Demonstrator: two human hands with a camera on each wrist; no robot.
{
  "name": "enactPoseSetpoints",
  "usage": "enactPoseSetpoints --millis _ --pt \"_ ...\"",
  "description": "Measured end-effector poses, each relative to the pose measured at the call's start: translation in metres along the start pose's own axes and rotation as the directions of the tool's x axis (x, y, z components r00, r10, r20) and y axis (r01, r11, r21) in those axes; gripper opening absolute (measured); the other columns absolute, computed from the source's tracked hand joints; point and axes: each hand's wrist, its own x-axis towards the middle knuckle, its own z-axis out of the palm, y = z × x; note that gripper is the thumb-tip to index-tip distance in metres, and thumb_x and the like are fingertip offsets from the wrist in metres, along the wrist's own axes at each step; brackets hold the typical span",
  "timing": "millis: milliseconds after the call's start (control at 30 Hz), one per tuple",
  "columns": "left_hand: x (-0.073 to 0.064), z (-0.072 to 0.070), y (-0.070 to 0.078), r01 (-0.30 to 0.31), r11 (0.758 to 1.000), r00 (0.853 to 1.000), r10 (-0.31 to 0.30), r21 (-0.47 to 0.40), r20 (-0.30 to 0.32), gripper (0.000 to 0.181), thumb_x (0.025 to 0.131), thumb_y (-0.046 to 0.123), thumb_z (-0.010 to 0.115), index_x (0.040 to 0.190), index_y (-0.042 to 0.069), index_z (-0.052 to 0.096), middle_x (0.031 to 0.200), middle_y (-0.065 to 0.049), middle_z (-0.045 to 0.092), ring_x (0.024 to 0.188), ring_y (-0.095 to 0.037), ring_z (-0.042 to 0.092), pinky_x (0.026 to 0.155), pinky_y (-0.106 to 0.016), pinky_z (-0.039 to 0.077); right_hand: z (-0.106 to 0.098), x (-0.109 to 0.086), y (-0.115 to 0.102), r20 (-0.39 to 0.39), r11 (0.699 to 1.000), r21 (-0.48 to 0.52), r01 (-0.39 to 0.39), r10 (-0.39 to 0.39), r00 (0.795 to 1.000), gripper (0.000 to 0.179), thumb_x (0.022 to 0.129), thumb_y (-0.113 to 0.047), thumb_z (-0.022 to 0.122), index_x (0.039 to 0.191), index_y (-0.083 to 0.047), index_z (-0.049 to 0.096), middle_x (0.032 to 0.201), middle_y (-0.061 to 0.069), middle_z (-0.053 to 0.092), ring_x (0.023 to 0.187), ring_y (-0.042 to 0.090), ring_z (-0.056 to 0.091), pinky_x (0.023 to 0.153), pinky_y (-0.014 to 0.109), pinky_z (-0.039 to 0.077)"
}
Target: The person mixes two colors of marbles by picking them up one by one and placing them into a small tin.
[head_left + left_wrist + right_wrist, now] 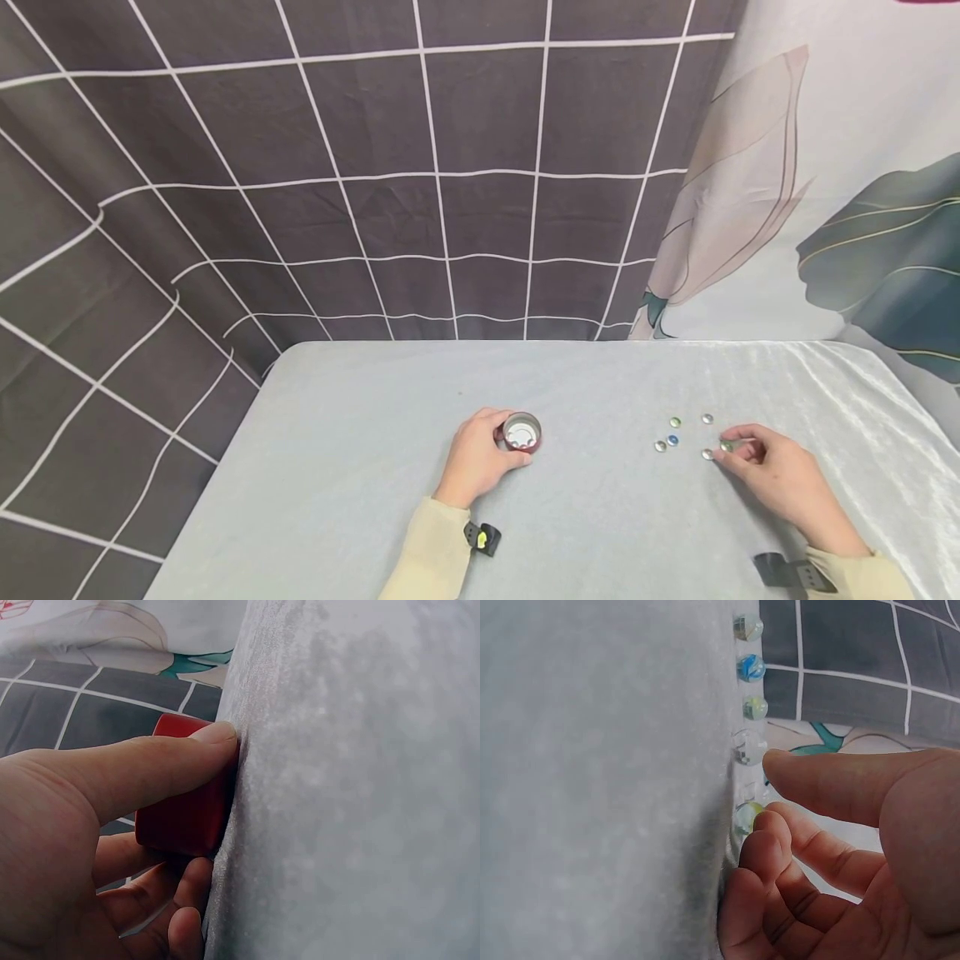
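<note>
My left hand (474,454) grips a small round red cup (184,814) standing on the table, thumb on one side and fingers round the other. In the head view the cup's silvery inside shows, with small round shapes at the bottom that I cannot identify. On the right, my right hand (776,475) is low over the cloth among glass marbles. Its thumb tip is beside a clear marble (749,747), and its index fingertip is close to a yellow-green marble (748,817). A gap separates thumb and index finger.
Left of the right hand lie a blue marble (672,440), a green marble (676,422), a pale marble (661,447) and another clear one (707,419). A pale velvety cloth covers the table (360,467). Behind hangs a dark gridded curtain (487,217).
</note>
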Motion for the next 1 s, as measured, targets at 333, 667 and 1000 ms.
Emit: enactPoseSetpoints --millis 333,667,1000 --pt "-0.0002 0.0013 -0.0006 -0.003 1.0 1.0 0.003 0.001 0.0 0.049 0.071 0.017 0.091 0.115 0.007 0.073 0.107 -0.004 0.068 0.094 -0.018 0.061 0.085 -0.038 0.049 0.0007 0.0011 0.0078 0.005 1.0 0.02 -0.016 0.016 1.0 0.033 0.093 -0.027 0.072 0.106 0.004 0.067 0.073 -0.001 0.058 0.063 0.011 0.047 0.058 0.027 0.037" --pt "0.0005 0.0023 -0.0021 -0.003 1.0 1.0 0.003 -0.003 -0.002 0.049 0.071 0.017 0.091 0.116 0.007 0.073 0.109 -0.004 0.068 0.097 -0.02 0.063 0.087 -0.039 0.05 -0.0004 0.0041 0.0087 0.042 1.0 0.012 -0.018 0.018 0.999 0.034 0.094 -0.026 0.07 0.109 0.004 0.065 0.074 -0.001 0.057 0.065 0.013 0.046 0.06 0.028 0.037" --pt "0.0001 0.0019 -0.0012 0.0 1.0 1.0 0.0 -0.01 0.002 0.05 0.072 0.016 0.091 0.117 0.007 0.073 0.109 -0.005 0.068 0.097 -0.02 0.062 0.088 -0.039 0.05 0.0009 0.0048 0.0104 0.043 0.999 0.015 -0.029 0.028 0.999 0.032 0.093 -0.021 0.07 0.109 0.007 0.065 0.073 -0.001 0.057 0.065 0.014 0.047 0.06 0.029 0.037"
